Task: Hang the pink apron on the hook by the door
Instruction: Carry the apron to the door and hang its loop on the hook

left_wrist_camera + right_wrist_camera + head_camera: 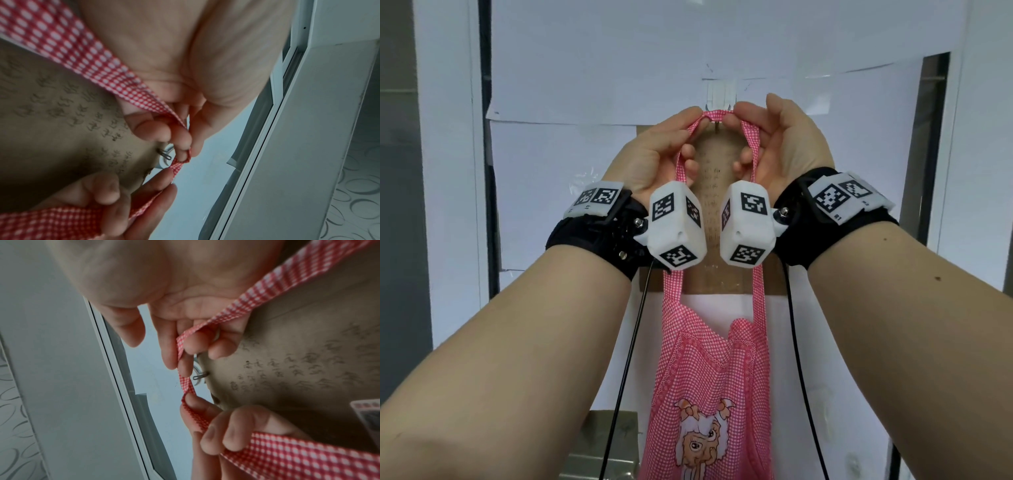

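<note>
Between both sets of fingertips sits the neck strap (717, 114) of the pink apron (709, 387), pulled into a short taut bit right at the hook (200, 376). Can't really tell if it's actually over the hook though. Left hand (659, 154) pinches the strap thumb against forefinger, and the right hand (780, 144) pinches it the same way, other fingers curled loosely. Apron body just hangs straight below the wrists. Behind the fingers there's a brown sheet with writing (710, 205), stuck on a white papered wall (619, 51).
</note>
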